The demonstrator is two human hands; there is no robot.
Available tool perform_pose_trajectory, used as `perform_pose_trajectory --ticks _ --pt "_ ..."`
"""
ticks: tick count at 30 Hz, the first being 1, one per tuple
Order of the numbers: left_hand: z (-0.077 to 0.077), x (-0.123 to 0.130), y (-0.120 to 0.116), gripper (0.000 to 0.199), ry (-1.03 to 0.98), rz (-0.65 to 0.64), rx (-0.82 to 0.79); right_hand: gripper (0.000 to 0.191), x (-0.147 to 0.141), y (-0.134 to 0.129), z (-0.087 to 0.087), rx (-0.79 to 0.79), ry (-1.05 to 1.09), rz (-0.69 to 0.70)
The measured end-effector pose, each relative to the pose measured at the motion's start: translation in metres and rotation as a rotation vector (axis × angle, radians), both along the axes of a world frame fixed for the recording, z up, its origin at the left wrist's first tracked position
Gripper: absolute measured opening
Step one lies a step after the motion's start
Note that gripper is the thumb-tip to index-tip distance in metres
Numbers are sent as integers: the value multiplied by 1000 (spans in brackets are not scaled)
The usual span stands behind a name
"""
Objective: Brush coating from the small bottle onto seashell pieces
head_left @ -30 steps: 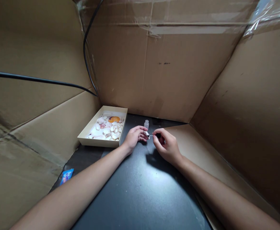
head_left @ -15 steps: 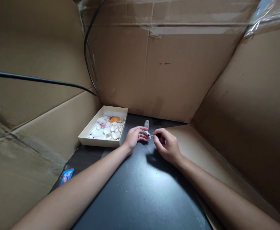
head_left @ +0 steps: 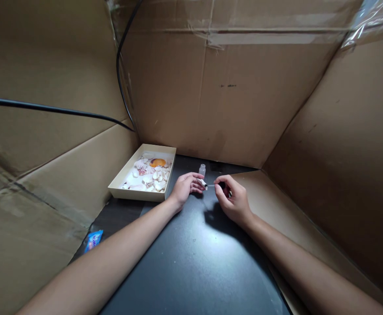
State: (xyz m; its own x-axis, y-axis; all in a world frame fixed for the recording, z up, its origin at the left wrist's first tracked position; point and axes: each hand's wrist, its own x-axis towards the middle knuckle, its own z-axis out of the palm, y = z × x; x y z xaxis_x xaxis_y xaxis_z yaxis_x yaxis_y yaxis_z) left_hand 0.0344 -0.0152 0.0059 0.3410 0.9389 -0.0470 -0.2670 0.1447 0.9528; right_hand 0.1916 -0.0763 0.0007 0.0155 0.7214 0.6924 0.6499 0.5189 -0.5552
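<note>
Between the fingertips of my left hand [head_left: 183, 190] is a small white piece with a dark mark, which looks like a seashell [head_left: 203, 183]. My right hand [head_left: 235, 200] pinches a thin brush [head_left: 210, 186] whose black cap is partly hidden in the fingers. The brush's thin stem points left, and its tip is at or very near the shell; I cannot tell if they touch. Just behind my left fingertips stands a small clear bottle [head_left: 202, 169] without a cap. Both hands are held over the dark table [head_left: 181, 258].
A cream tray [head_left: 139, 195] with several pale shells and an orange one stands to the left. A blue packet [head_left: 93, 240] lies near my left forearm. Cardboard walls [head_left: 234, 109] enclose the table, a flat cardboard sheet [head_left: 276, 210] lies right, and a black cable [head_left: 47, 107] hangs left.
My right hand has moved slightly right with the brush, so more of its stem shows between the hands. My left hand keeps the shell in nearly the same place.
</note>
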Motion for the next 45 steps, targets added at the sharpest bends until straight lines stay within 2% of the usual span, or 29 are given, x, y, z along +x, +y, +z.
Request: perform_pose_trajectory --ticks 12,35,45 --pt "-1 1 1 20 12 5 -8 6 1 1 -2 -55 -9 -20" --pt "-1 -1 -2 16 24 -3 21 8 -4 -1 1 -34 7 21" --pt "0 -1 -1 17 32 -4 16 9 -3 0 -2 -42 7 -11"
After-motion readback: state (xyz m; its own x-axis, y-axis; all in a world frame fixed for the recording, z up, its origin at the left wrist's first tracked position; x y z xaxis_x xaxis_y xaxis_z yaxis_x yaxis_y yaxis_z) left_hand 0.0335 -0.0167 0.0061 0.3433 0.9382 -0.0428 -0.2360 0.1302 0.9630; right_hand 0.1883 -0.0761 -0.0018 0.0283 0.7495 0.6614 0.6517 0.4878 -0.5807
